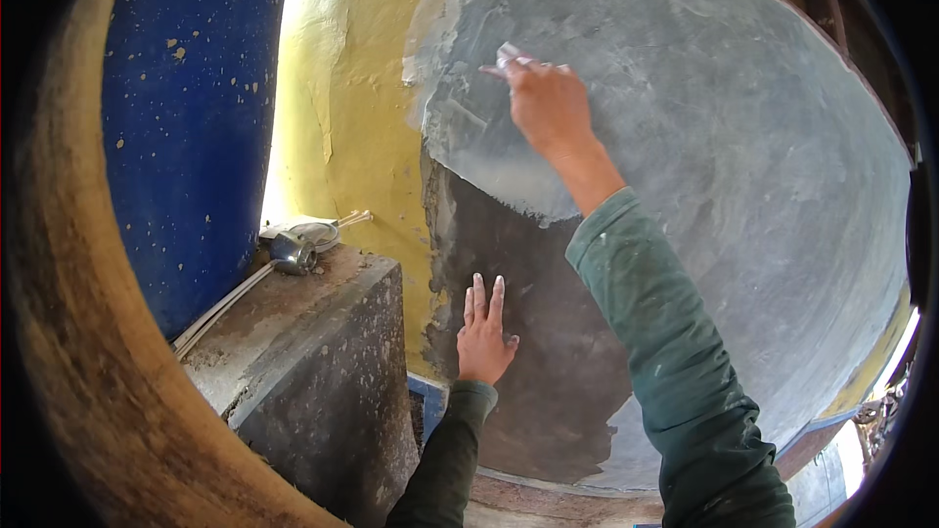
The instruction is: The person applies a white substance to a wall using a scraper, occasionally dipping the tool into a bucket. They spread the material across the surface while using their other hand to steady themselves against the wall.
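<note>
The plaster wall is smooth, cloudy grey, ragged-edged around a dark, bare patch at six o'clock; a pitted concrete block stands at eight. My sleeved right forearm slants toward eleven, the right hand curled; my left hand lies over the patch, fingers up, slightly spread. At twelve, my right fingers pinch a small white-smeared tool, visible end toward ten, long axis mostly hidden
</note>
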The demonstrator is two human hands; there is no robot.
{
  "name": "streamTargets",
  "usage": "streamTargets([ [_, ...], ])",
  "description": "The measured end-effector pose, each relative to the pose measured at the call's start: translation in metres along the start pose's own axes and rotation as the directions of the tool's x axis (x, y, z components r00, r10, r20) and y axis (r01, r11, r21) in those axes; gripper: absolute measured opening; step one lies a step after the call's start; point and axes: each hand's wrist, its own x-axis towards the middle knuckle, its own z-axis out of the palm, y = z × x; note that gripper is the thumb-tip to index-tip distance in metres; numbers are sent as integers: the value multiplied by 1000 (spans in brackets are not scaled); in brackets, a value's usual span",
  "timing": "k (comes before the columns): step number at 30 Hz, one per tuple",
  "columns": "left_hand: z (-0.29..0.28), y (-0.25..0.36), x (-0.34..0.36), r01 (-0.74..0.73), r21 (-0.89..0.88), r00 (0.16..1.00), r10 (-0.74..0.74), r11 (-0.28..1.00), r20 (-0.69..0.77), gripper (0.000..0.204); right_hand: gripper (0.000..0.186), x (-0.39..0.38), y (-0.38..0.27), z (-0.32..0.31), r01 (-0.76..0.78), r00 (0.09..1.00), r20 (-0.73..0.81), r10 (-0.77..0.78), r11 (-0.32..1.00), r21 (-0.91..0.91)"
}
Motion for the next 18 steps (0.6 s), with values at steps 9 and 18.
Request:
streamTargets([
  [9,4,-5,-1,30,13,999,-30,999,-24,108,30,-72,-87,38,287,917,275,-288,957,45],
  [18,4,-6,-5,-9,14,999,9,1000,-32,106,29,-119,-83,-12,179,876,335,-347,879,441],
])
